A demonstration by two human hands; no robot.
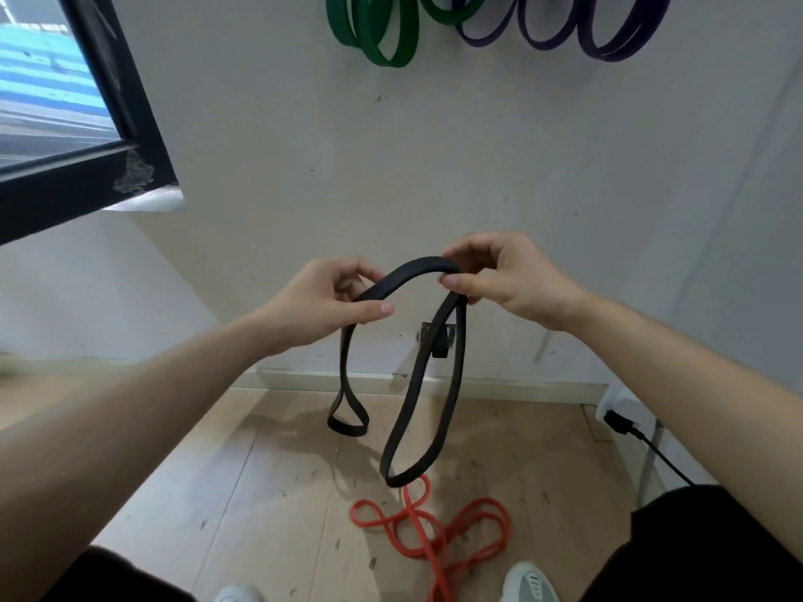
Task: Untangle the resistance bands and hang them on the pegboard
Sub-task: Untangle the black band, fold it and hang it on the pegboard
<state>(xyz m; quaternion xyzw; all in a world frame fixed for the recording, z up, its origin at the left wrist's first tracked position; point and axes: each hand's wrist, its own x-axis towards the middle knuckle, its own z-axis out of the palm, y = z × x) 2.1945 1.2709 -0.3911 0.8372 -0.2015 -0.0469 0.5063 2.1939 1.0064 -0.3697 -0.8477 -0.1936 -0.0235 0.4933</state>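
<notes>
**Left hand**: thumb and curled fingers clamped on a flat black rubber resistance band, at the left foot of a short arch of band.

**Right hand**: thumb and forefinger pinched on the same band at the right foot of the arch. The other fingers are curled behind it.

**Black band, position:** held in the air in front of the white wall, clear of the light wooden floor.
- A short doubled loop hangs below the left hand.
- A longer doubled loop hangs below the right hand, its lowest bend low over the floor.
- Whether a crossing is hidden inside either grip cannot be told.

**Floor, near edge:** an orange-red rubber resistance band lies flat in several knotted loops, just beside the pale shoes.

**Wall, top edge:** green loop bands and purple loop bands hang there. Their pegs lie outside the frame.

**Step in hand, as judged:** untangling the black band. The green and purple bands are done, and the orange-red band is not yet taken up.

**Next move, as judged:**
- Draw the hands apart so the two hanging loops run out into one open ring.
- Check the flat strip for a twist.
- Raise the ring to a free peg near the purple bands.
</notes>
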